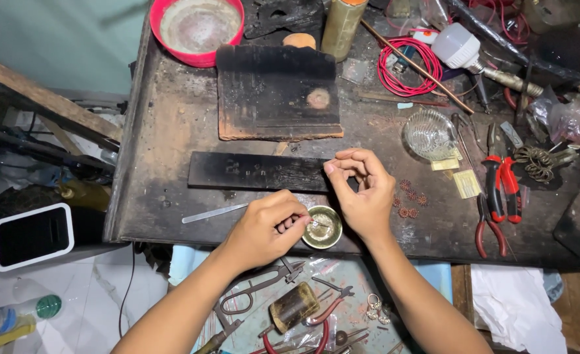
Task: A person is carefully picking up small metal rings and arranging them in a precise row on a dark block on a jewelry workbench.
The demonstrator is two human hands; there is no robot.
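My left hand [267, 226] is pinched on a thin tool whose tip reaches into a small brass bowl [323, 227] at the near edge of the dark workbench [172, 131]. My right hand [362, 190] hovers just right of and above the bowl, thumb and forefinger pinched together near a charred black strip of wood [254, 172]; whether it holds something tiny I cannot tell. Several small coiled copper pieces [409, 200] lie right of my right hand.
A charred block [277, 92], red bowl [197, 29], red wire coil [408, 65], white bulb [457, 44] and glass dish [429, 134] stand farther back. Red-handled pliers [500, 190] lie right. Scissors and pliers [283, 298] rest in a tray below the bench.
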